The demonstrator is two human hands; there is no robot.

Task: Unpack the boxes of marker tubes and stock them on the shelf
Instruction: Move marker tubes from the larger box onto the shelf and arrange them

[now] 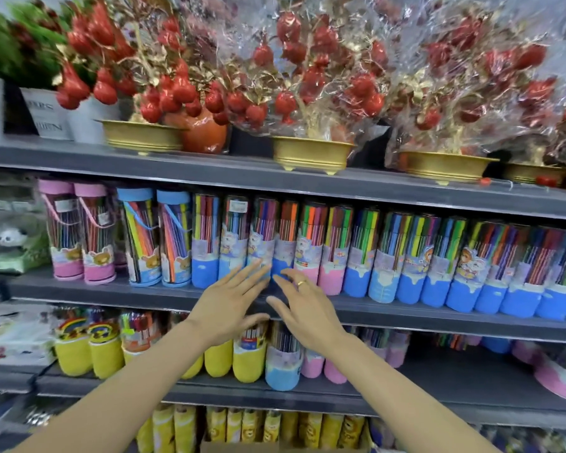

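Nearest to you, both forearms reach up from the bottom of the view toward the middle shelf. Your left hand has its fingers straight and spread, and holds nothing; its fingertips touch the blue base of a marker tube standing in the row. Your right hand, with a ring on one finger, is likewise flat and loosely spread, empty, its fingertips just at the foot of the neighbouring blue-based tube.

Both tubes lie straight ahead of your fingers, farther in and slightly up, with the shelf lip between your palms and them. Their long axes run upright, leaning a little, so your flat fingers meet them across the base rather than along the length. The left hand looks the nearer to contact with the first tube, and the right to the second; the gap between your hands sits about where the two tubes meet.

My guess is that you are squaring up the row, so any push should go straight back, low on the bases, to keep the tall tubes from tipping.

Farther along, the row of marker tubes runs right, already packed. Above it stand wrapped red ornament trees in gold bowls. No box shows clearly here.
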